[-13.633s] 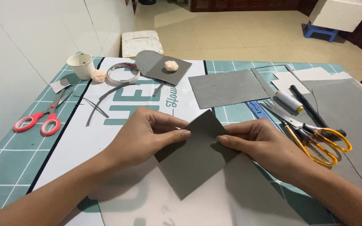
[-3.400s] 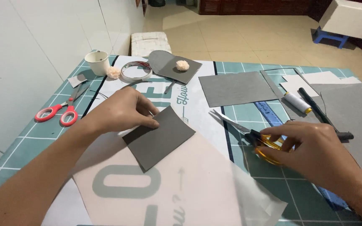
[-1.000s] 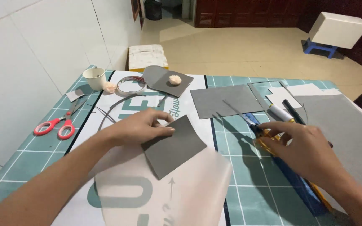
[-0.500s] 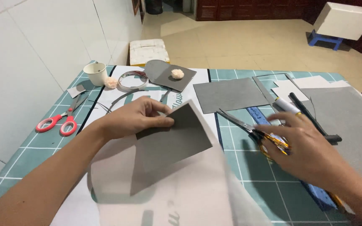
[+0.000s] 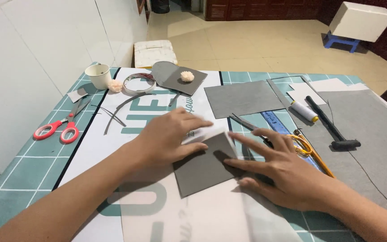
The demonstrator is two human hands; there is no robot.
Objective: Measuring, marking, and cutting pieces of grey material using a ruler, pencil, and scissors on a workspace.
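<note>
Grey felt square (image 5: 204,166) pinned flat under open left hand (image 5: 169,136) and right hand (image 5: 276,168), liable to skid on slick paper.

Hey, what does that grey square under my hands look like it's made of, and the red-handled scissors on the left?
The grey square looks like matte felt or stiff fabric: dull, no shine, flat and clean-edged under the left hand and right hand. The red-handled scissors seem to have glossy plastic handles and dull grey blades, probably metal.
</note>
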